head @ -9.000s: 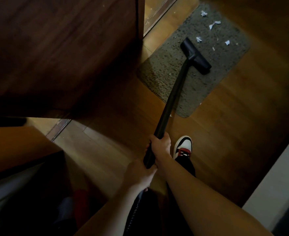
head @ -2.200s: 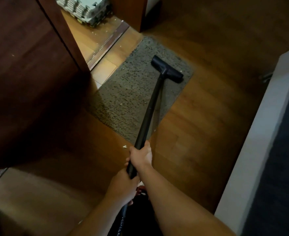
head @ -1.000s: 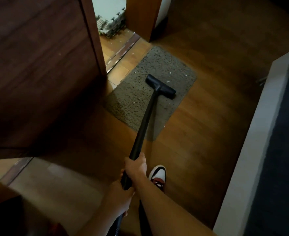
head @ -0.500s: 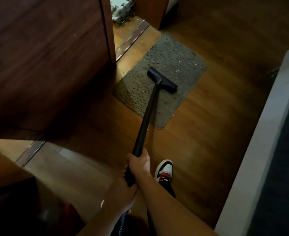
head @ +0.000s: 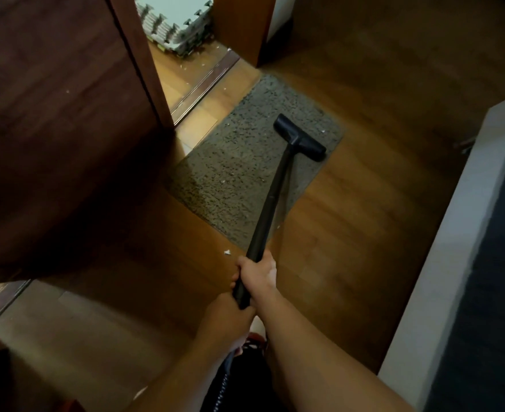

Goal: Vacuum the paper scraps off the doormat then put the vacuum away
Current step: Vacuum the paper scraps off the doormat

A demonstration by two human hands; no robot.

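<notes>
View from above, looking down into a dim hallway. On the left stands a dark wooden door [head: 52, 129]. Past its edge, at the top, a stack of pale foam mats [head: 174, 22] shows through the doorway, and a metal door track [head: 203, 81] crosses the threshold.

Low in the middle, the left hand [head: 227, 319] is wrapped round the near end of a black vacuum tube [head: 270, 200]. A ribbed hose [head: 221, 388] runs down from there out of view. Just left of the tube, a small white paper scrap [head: 227, 251] lies on the wooden floor [head: 364, 233], off the mat.

The grey speckled doormat [head: 239, 173] lies in the middle, at an angle, in front of the doorway. A few tiny white specks dot it.

The right hand [head: 258, 272] grips the tube just ahead of the left hand, fingers curled round it. The tube slants up and to the right to the flat black vacuum head [head: 300, 138], which rests on the mat near its right edge. One small white bit [head: 322, 131] lies on the mat just beyond the head.

At the far right runs a pale wall edge [head: 453, 233].
</notes>
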